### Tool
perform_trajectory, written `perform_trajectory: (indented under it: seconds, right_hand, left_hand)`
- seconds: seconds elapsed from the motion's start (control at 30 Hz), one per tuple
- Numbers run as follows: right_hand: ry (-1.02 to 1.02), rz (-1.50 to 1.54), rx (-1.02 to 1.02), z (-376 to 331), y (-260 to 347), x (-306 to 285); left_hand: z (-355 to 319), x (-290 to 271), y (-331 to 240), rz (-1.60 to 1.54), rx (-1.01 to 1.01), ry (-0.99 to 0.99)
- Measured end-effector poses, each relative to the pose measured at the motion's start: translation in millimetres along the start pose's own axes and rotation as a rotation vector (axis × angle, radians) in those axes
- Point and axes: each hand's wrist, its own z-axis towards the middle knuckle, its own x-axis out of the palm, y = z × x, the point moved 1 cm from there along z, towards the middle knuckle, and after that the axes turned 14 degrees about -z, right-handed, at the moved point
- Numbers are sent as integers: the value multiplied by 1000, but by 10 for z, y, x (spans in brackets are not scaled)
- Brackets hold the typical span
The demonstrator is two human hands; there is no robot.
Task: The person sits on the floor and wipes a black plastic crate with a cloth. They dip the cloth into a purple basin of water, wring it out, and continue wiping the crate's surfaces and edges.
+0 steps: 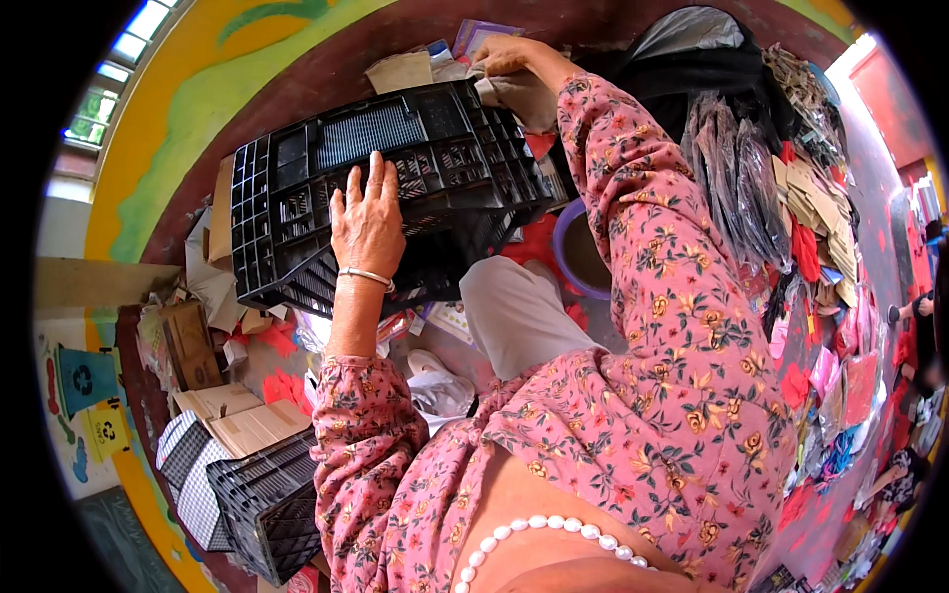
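Note:
A black plastic crate (371, 138) lies tipped on its side in front of me, its slatted wall facing up. My left hand (368, 222) rests flat on that crate with the fingers stretched out. Beyond the crate's far right corner, my right hand (506, 55) has its fingers curled down at the edge of a crumpled tan piece (524, 97), paper or cloth. The fingertips are partly hidden. Flat cardboard pieces (400, 72) and a purple-bordered sheet (482, 36) lean against the wall close to the right hand.
A purple-rimmed basin (563, 242) stands right of the crate. Clear plastic bags (736, 183) and cardboard are heaped along the right. At lower left sit another black crate (272, 504) and a cardboard box (247, 420). Red scraps (289, 388) litter the floor.

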Motion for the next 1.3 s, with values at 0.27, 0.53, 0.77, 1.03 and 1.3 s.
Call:
perform_trajectory:
  seconds: [0.27, 0.53, 0.77, 1.03, 1.3]
  right_hand:
    - [-143, 46, 169, -161, 188, 138]
    - [-715, 151, 729, -534, 52, 405]
    - [-927, 84, 347, -709, 533, -136]
    - [188, 1007, -92, -303, 332, 276]
    - [-1069, 410, 424, -1422, 946, -1036]
  left_hand:
    - [-45, -15, -21, 8, -4, -10]
    - [-9, 24, 24, 22, -25, 18]
    - [-66, 50, 58, 16, -43, 25]
    - [-158, 63, 103, 23, 62, -162]
    - [-248, 141, 47, 4, 21, -163]
